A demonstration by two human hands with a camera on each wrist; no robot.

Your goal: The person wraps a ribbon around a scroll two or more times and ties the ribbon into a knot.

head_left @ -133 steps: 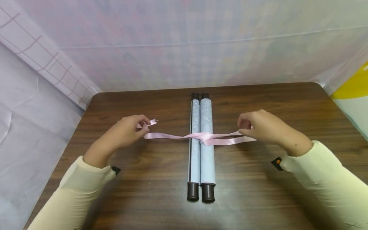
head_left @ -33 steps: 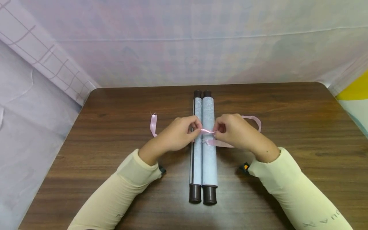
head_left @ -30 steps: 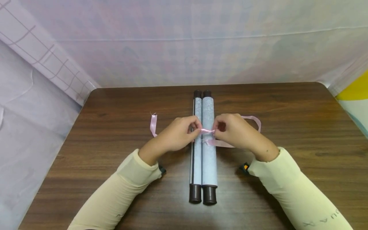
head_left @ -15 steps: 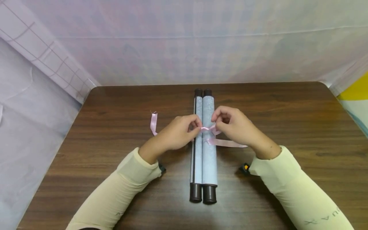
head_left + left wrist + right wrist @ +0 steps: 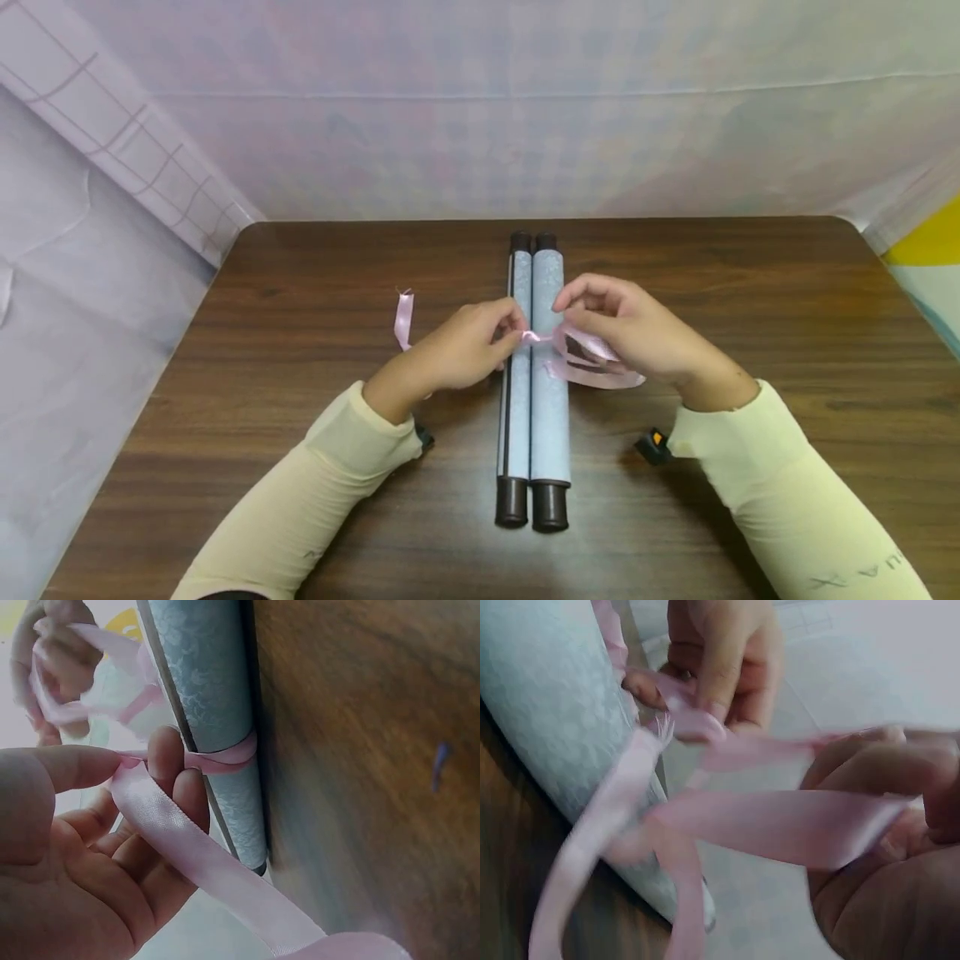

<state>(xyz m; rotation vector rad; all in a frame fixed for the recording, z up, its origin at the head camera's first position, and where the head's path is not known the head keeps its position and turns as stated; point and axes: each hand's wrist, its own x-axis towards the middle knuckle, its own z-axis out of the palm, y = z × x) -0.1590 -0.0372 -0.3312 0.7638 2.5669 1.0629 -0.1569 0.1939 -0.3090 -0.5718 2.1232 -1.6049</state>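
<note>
A pale-blue patterned scroll with two rolls, a thinner left roll and a thicker right roll, lies on the table, dark brown knobs at the ends. A pink satin ribbon wraps around its middle. My left hand, over the left roll, pinches the ribbon between thumb and index finger. Just right of the rolls, my right hand has bent fingers with a ribbon loop running into them. Motion blur hides the exact grip there. One frayed ribbon end hangs loose.
The brown wood-grain table extends around the scroll. A pale curtain rises behind its far edge. Another ribbon end lies left of the left hand. Dark wrist devices show beneath the sleeves.
Both hands came inward from their wide-apart positions to the rolls. Over the last second the right hand shifted slightly right and up, drawing a ribbon loop; the left hand stayed pinching.
</note>
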